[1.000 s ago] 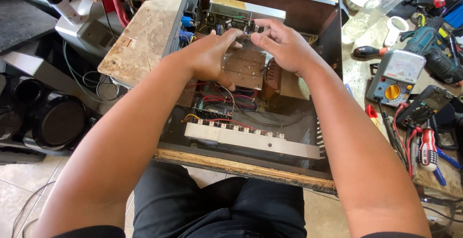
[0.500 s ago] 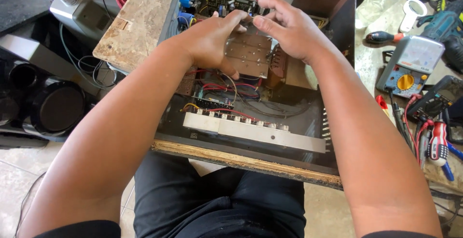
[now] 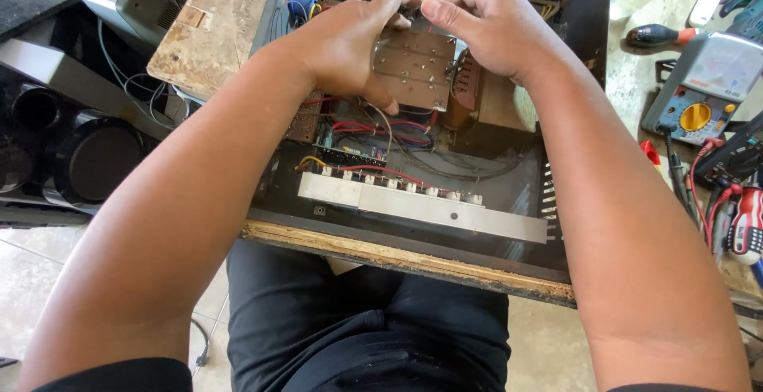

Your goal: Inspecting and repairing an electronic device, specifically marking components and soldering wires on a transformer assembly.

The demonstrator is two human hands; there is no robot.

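Observation:
An open amplifier chassis (image 3: 413, 261) with a worn wooden case rests in front of me, its circuit boards and red wires exposed. My left hand (image 3: 350, 42) grips the left edge of a brown circuit board (image 3: 417, 70) lifted over the chassis, thumb underneath. My right hand (image 3: 489, 22) pinches the board's upper right edge, fingertips nearly touching the left hand's. A long pale heatsink bar (image 3: 421, 205) with a row of transistors lies across the front. A copper-wound transformer (image 3: 469, 98) sits under my right hand.
A multimeter with a yellow dial (image 3: 703, 82) and a red-handled screwdriver (image 3: 664, 36) lie on the right bench, with red-handled pliers (image 3: 743, 221) and test leads nearer. Dark speaker cones (image 3: 95, 157) stand on the floor at left. A loose wooden panel (image 3: 218, 22) lies at the upper left.
The view has tilted down and closed in, so the chassis sits higher in frame. Both hands stay on the brown board, which looks raised slightly.

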